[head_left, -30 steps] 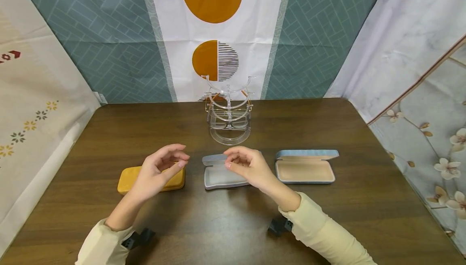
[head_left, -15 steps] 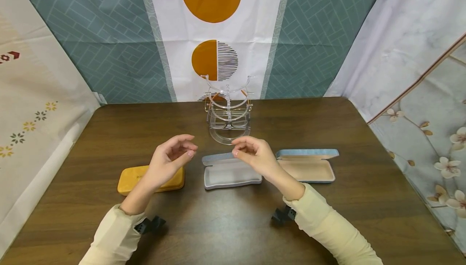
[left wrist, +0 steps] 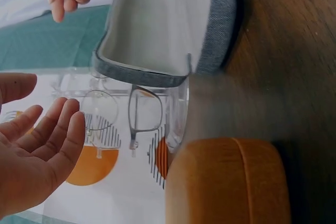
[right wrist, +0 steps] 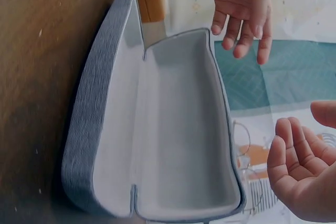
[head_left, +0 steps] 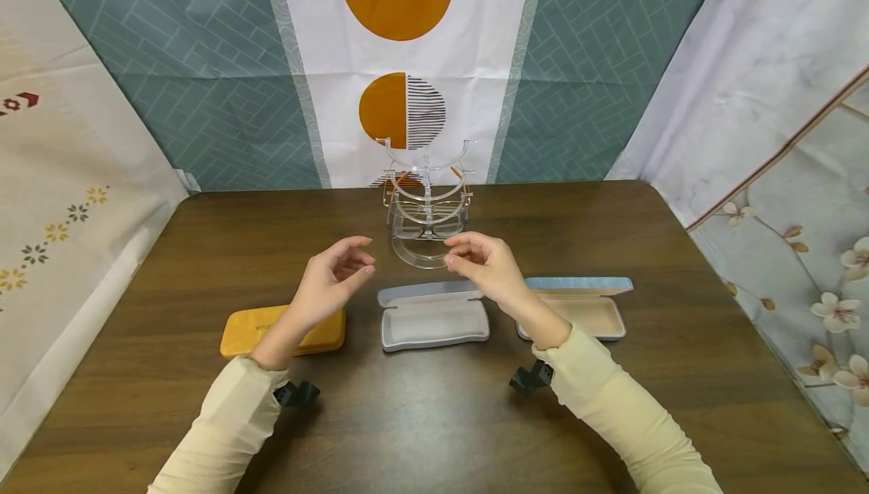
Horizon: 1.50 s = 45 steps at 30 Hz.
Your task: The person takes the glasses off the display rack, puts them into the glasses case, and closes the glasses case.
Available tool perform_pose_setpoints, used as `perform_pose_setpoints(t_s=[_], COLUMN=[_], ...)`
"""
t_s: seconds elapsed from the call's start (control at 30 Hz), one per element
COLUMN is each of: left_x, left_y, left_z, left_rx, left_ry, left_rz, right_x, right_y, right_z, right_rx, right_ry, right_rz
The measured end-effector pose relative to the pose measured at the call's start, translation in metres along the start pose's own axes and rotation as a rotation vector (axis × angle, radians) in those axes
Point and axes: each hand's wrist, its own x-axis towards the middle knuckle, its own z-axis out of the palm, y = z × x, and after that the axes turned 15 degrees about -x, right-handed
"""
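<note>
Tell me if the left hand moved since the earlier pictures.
Yes. In the head view, the left hand has moved forward and rightward, closer to the clear stand.

Head: worn on my head, looking forward and down across the bench (head_left: 434, 418), far enough back to take in the patterned cloth (head_left: 570, 87) behind.
Left wrist: low and close, looking forward past my left grip (head_left: 334, 275) to the display stand (head_left: 427, 196); turned sideways, bench along the right.
Right wrist: also low and sideways, bench on the left, the open grey case (head_left: 434, 328) near and large, my right grip (head_left: 485, 264) at lower right.
Yellow case (head_left: 251, 332): shared by all three views, like the grey case and both my grips.
Blue case (head_left: 584, 314): seen from my head alone.
</note>
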Motion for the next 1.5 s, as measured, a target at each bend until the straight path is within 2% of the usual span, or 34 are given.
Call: perform_pose_setpoints(t_s=[0.2,0.37,0.47,0.7,0.77,1.0,1.17,1.4,1.47,1.5], left_x=[0.006,0.013,0.018,0.03,0.032,0.041,0.049,0.064,0.066,0.068], left_y=[0.021,0.025,0.02,-0.012,-0.014,-0.012,-0.011,-0.014,-0.006,-0.007], left_z=[0.005,0.007,0.007,-0.001,-0.003,-0.002,-0.002,-0.002,0.0,0.0], left_rx=[0.024,0.039,0.043,0.044,0.072,0.114,0.113,0.008,-0.027,-0.047], left_ry=[-0.013,-0.02,-0.014,0.028,0.027,0.026,0.032,0.07,0.076,0.081], left_rz=[-0.032,-0.043,-0.043,-0.097,-0.095,-0.077,-0.105,-0.174,-0.2,-0.207], right_x=[0.007,0.013,0.018,0.028,0.03,0.038,0.046,0.057,0.061,0.063], right_y=[0.004,0.006,0.007,0.009,0.009,0.007,0.009,0.01,0.012,0.013], right_z=[-0.006,-0.011,-0.015,-0.024,-0.027,-0.037,-0.039,-0.039,-0.038,-0.037], right_rx=[-0.041,-0.072,-0.107,-0.172,-0.199,-0.296,-0.324,-0.31,-0.314,-0.317], right_ry=[0.014,0.024,0.034,0.053,0.053,0.08,0.065,0.056,0.058,0.059], right_rz=[0.026,0.042,0.057,0.11,0.118,0.164,0.199,0.265,0.274,0.278])
